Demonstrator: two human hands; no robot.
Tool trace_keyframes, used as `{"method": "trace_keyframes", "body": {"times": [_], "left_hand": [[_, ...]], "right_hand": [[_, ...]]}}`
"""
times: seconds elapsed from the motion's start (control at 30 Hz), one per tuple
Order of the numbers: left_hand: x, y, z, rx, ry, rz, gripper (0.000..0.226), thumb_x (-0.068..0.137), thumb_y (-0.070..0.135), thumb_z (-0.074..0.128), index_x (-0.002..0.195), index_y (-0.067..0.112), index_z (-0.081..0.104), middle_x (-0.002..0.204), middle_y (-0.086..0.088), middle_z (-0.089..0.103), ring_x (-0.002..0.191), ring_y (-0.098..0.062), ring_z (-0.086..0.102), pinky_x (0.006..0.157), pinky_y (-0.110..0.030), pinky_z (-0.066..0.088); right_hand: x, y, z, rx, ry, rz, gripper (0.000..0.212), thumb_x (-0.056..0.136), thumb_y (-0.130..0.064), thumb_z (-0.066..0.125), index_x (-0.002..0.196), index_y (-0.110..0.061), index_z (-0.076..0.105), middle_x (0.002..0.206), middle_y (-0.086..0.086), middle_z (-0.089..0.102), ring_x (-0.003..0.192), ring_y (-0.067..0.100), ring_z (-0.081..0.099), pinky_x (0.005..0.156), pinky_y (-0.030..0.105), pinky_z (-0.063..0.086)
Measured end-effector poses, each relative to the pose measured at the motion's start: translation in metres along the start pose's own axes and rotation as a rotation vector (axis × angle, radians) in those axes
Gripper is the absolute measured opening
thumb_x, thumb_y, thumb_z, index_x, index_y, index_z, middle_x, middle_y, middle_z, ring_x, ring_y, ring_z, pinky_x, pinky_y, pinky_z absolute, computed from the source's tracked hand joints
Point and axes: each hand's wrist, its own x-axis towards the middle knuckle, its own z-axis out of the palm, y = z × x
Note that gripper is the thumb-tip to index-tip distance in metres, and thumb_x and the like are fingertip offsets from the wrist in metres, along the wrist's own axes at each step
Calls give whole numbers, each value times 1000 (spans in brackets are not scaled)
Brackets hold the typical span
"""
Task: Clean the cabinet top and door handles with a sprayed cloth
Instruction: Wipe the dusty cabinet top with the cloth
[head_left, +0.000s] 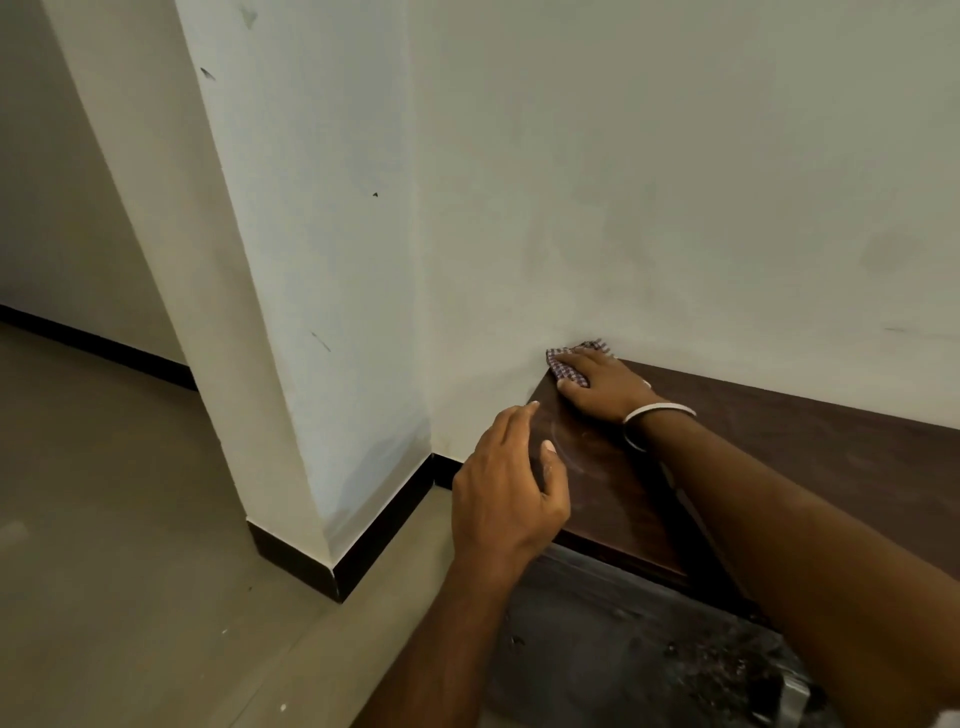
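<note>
A dark brown wooden cabinet top (810, 441) runs along the white wall at the right. A small checked cloth (566, 366) lies on its far left corner against the wall. My right hand (605, 387), with a bangle on the wrist, presses flat on the cloth with straight fingers. My left hand (511, 486) hovers at the cabinet's left edge, fingers loosely curled, holding nothing. A faint curved wipe mark shows on the wood between the hands. The cabinet front (623, 639) below is dark and speckled; no handle is clearly visible.
A white pillar (270, 260) juts out left of the cabinet, with black skirting (379, 530) along its base. Grey tiled floor (130, 545) spreads to the left. The white wall (675, 182) rises directly behind the cabinet.
</note>
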Motion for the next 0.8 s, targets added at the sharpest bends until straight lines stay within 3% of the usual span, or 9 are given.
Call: {"method": "trace_keyframes", "body": {"times": [0.17, 0.3, 0.4, 0.6, 0.8], "left_hand": [[5, 4, -5, -116, -28, -88, 43, 94, 37, 40, 135, 26, 45, 133, 11, 52, 119, -7, 51, 93, -25, 45], [21, 3, -14, -502, -21, -399, 37, 97, 31, 39, 132, 24, 51, 133, 6, 55, 120, -11, 51, 96, -27, 43], [30, -1, -20, -761, -17, -547, 45, 92, 39, 34, 129, 22, 53, 134, 3, 56, 121, -10, 50, 101, -29, 39], [32, -3, -29, -949, -21, -639, 40, 100, 28, 32, 131, 13, 53, 135, -2, 54, 123, -12, 46, 97, -25, 30], [33, -2, -31, -938, -13, -631, 36, 101, 29, 32, 123, 15, 57, 130, -3, 56, 118, -14, 49, 94, -27, 34]], "right_hand": [[-34, -21, 8, 9, -40, -64, 55, 96, -44, 44, 149, -34, 31, 160, -1, 23, 148, 20, 16, 121, 41, 15], [-64, -43, 14, -2, -35, -127, 53, 97, -45, 43, 148, -35, 32, 160, -3, 24, 148, 19, 17, 119, 41, 16], [-83, -55, 16, 7, -39, -145, 54, 97, -45, 42, 149, -36, 31, 160, -4, 22, 148, 19, 16, 120, 43, 16], [-109, -69, 22, 26, -4, -183, 54, 96, -45, 42, 148, -37, 31, 160, -4, 24, 148, 20, 18, 120, 45, 18], [-131, -79, 26, 63, 17, -208, 61, 89, -51, 35, 148, -35, 34, 159, -4, 27, 147, 21, 21, 120, 44, 19]]}}
